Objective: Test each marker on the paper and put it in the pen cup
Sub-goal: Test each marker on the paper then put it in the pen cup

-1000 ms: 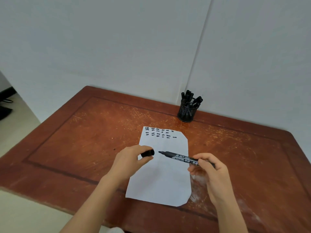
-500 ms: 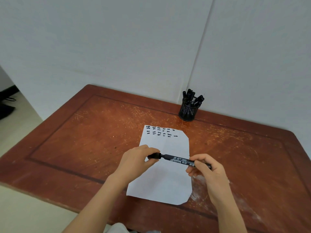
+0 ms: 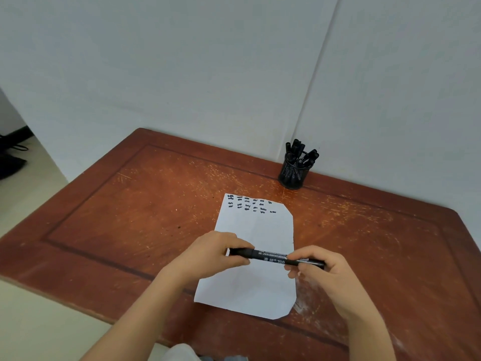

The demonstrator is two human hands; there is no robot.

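Observation:
A black marker [image 3: 270, 257] lies level above the white paper [image 3: 250, 285], held between both hands. My left hand [image 3: 210, 254] pinches the cap end on the left. My right hand [image 3: 325, 274] grips the barrel toward its right end. The cap sits on the marker. The paper carries several black test scribbles [image 3: 250, 204] along its far edge. The black mesh pen cup [image 3: 292, 175] stands at the back of the table by the wall, with several black markers [image 3: 302, 152] in it.
The worn reddish-brown wooden table [image 3: 130, 217] has a raised border. White walls stand right behind it. At far left, beyond the table's edge, there is pale floor with dark objects [image 3: 10, 157].
A second ago the cap was off, in my left hand, and the marker's tip was bare. The two hands came together and the cap now sits on the marker.

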